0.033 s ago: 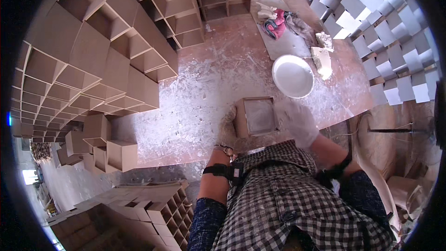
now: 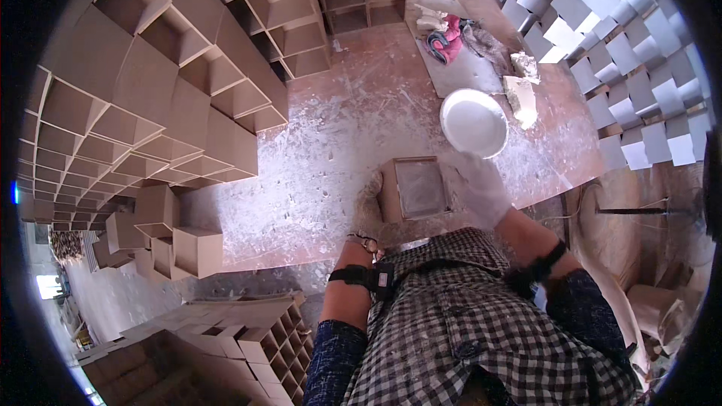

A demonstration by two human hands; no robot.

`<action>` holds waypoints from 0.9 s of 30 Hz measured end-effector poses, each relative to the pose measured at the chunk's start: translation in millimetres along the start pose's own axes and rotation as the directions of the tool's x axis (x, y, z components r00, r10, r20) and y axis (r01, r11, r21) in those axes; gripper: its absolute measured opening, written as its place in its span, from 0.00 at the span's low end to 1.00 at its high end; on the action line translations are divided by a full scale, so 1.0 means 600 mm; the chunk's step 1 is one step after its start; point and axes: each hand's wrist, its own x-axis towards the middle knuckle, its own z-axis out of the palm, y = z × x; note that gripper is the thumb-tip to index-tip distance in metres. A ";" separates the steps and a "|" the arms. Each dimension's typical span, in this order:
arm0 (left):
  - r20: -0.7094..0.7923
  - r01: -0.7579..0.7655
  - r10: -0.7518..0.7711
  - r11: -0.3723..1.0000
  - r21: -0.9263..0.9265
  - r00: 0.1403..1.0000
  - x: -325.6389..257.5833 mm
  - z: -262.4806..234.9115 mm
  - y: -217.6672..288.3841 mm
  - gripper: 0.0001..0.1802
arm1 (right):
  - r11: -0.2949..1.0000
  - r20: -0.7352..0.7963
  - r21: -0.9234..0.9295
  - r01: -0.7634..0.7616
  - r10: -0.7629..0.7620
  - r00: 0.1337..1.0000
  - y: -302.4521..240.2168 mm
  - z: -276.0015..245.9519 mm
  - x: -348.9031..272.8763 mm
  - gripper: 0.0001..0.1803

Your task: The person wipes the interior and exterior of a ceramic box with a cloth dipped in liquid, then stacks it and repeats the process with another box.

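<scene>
A small brown cardboard box (image 2: 417, 189) stands on the worktable in front of me. Its upper face shows a greyish-white panel inside a brown rim. My left hand (image 2: 368, 201), in a dusty glove, steadies the box along its left side, fingers partly hidden. At the right edge of the box is my right hand (image 2: 483, 194), in a pale glove. Motion smears its fingers, so I cannot tell whether they hold anything. Just beyond that hand sits a round white basin (image 2: 474, 123) with white contents.
Stacked open brown boxes (image 2: 162, 79) line the left side. Behind the basin lies a board (image 2: 444, 79) with a pink and grey cloth (image 2: 447, 45) and pale chunks (image 2: 520, 98). White-faced boxes (image 2: 609, 53) rise at the right. More boxes (image 2: 256, 338) stand low on the left.
My right hand and forearm have shifted slightly, with the blurred fingers now nearer the basin's lower edge. My left hand and the box stay in place.
</scene>
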 end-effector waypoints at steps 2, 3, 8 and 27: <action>0.007 -0.023 0.023 1.000 0.021 1.000 0.008 -0.027 0.002 0.28 | 0.970 -0.125 0.242 -0.010 0.041 0.991 -0.008 0.014 0.034 0.07; 0.020 -0.030 0.030 0.999 0.043 0.999 0.013 -0.032 0.001 0.28 | 0.987 -0.136 0.160 -0.011 0.033 0.990 -0.006 0.026 0.039 0.07; 0.109 -0.139 0.124 0.980 0.143 0.986 -0.004 -0.001 -0.002 0.30 | 0.981 -0.294 -0.128 0.145 -0.177 0.939 0.009 0.074 -0.088 0.06; 0.157 -0.106 0.115 0.992 -0.065 0.981 0.015 -0.069 -0.046 0.27 | 0.882 -0.205 -0.467 0.054 -0.168 0.964 -0.046 0.090 -0.005 0.08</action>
